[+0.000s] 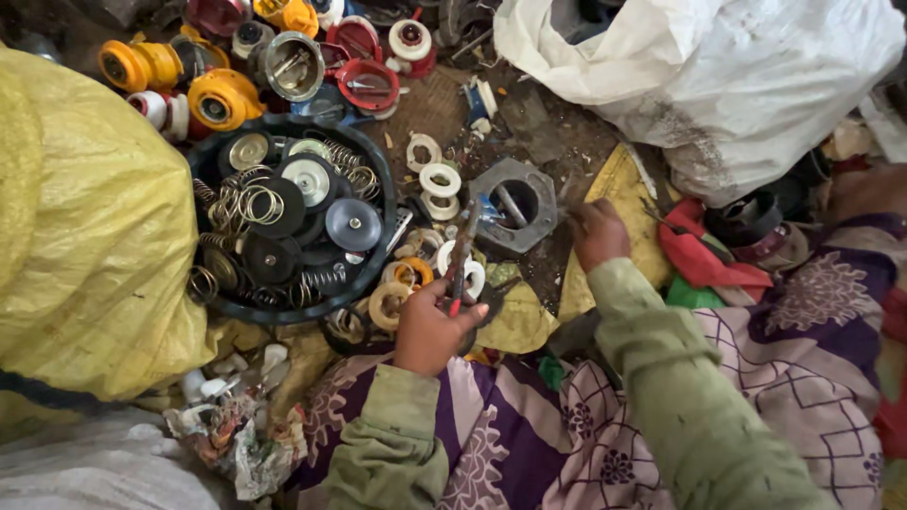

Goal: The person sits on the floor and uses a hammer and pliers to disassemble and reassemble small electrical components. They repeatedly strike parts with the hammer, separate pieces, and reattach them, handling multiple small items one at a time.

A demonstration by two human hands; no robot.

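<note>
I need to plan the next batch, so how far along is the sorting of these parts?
Done: the dark round tub already holds springs and metal discs. In hand: the left hand grips a red-handled tool, and the right hand reaches beside a grey octagonal housing. Left: yellow and red capped parts are heaped beyond the tub, and white rings lie loose.

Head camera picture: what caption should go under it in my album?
Left hand holds red-handled pliers beside a black tub of springs and discs; right hand reaches the ground near a grey ring.
</note>
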